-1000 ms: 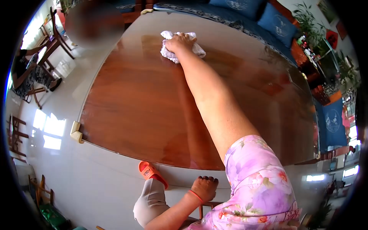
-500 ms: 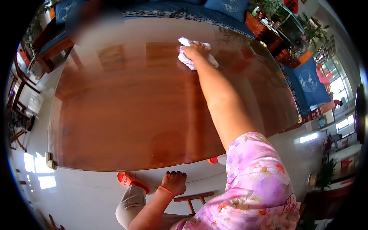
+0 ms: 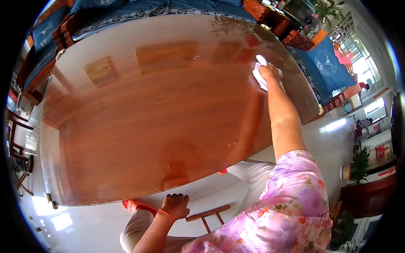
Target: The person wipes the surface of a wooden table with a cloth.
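Observation:
My right hand (image 3: 271, 72) presses a white cloth (image 3: 259, 76) flat against the glossy brown tabletop (image 3: 168, 114), toward its far right part. The fingers are closed over the cloth, and its edges stick out on both sides. Closer to me, my left hand (image 3: 175, 205) hangs in front of the table's near edge, above my leg. Its fingers are curled into a loose fist, and nothing shows in it. A red band (image 3: 167, 213) circles that wrist.
A blue-covered sofa (image 3: 139, 10) runs along the far side. Another blue-cushioned seat (image 3: 329, 63) stands at the right. Metal corner guards (image 3: 51, 201) sit on the table. A small wooden stool (image 3: 209, 213) is by my legs; chairs (image 3: 17, 130) stand at the left.
My right hand has moved right across the tabletop with the cloth. The view has shifted and turned to the right. My left hand stays curled near the table's front edge.

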`<state>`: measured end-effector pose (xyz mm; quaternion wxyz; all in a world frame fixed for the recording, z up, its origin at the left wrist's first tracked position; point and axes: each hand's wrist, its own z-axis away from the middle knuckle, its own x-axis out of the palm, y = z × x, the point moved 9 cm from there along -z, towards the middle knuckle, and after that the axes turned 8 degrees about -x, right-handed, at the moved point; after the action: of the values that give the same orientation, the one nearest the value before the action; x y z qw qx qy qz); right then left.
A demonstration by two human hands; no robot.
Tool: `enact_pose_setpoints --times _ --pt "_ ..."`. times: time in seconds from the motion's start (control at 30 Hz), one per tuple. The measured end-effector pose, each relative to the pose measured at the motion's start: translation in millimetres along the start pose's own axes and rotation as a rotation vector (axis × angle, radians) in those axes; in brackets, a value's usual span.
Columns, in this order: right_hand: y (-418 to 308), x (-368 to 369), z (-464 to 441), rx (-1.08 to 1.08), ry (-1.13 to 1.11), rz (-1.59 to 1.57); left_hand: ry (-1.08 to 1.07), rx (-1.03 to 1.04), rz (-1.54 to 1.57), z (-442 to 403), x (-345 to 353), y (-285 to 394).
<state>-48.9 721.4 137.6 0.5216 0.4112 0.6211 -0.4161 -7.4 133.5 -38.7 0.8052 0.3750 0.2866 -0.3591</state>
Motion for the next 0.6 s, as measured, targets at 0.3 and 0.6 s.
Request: enact_pose_setpoints --times 0.3,0.6 --pt "57.5 19.5 -23.8 0.213 -0.053 0.031 0.133 0.063 0.014 21.9 -7.2 11.2" --pt "-246.8 5.1 110.9 -0.22 -0.029 -0.017 0.37 0.022 0.112 62.1 -16.2 -9.1"
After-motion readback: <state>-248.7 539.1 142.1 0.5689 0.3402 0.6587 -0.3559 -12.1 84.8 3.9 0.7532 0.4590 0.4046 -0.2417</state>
